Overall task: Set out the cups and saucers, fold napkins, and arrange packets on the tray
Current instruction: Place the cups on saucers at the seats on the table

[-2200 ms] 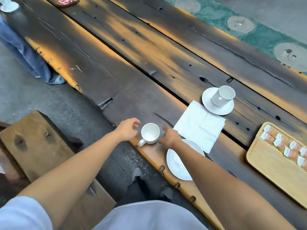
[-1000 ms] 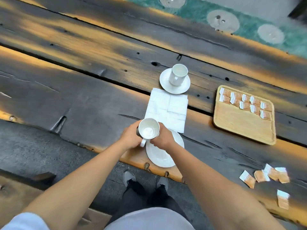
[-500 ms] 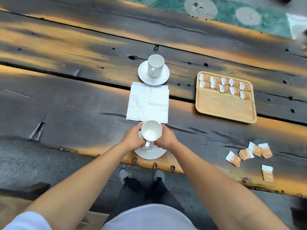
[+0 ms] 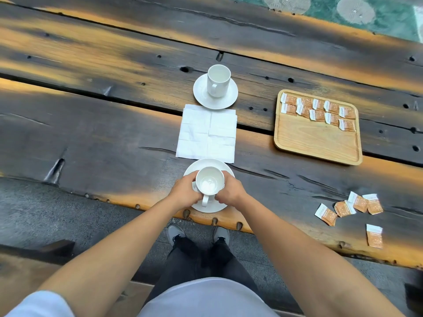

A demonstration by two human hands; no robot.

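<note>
A white cup (image 4: 210, 182) sits on the near saucer (image 4: 206, 163) at the table's front edge, handle pointing toward me. My left hand (image 4: 185, 191) and my right hand (image 4: 230, 190) clasp the cup from either side. Just beyond lies an unfolded white napkin (image 4: 207, 133). Farther back a second white cup (image 4: 218, 80) stands on its own saucer (image 4: 230, 97). To the right, a wooden tray (image 4: 317, 139) carries several orange packets (image 4: 318, 110) in two rows along its far edge. Several loose packets (image 4: 353, 207) lie on the table at the right front.
The table is made of dark, weathered wooden planks (image 4: 103, 124) with gaps and holes. Its front edge runs just behind my shoes (image 4: 175, 232). A wooden bench (image 4: 23, 271) stands low at the left. Green flooring (image 4: 377, 17) lies beyond the table.
Both hands took hold of the cup to the left of the saucer and carried it rightward over the saucer. It now rests at the saucer's middle. The view swung right.
</note>
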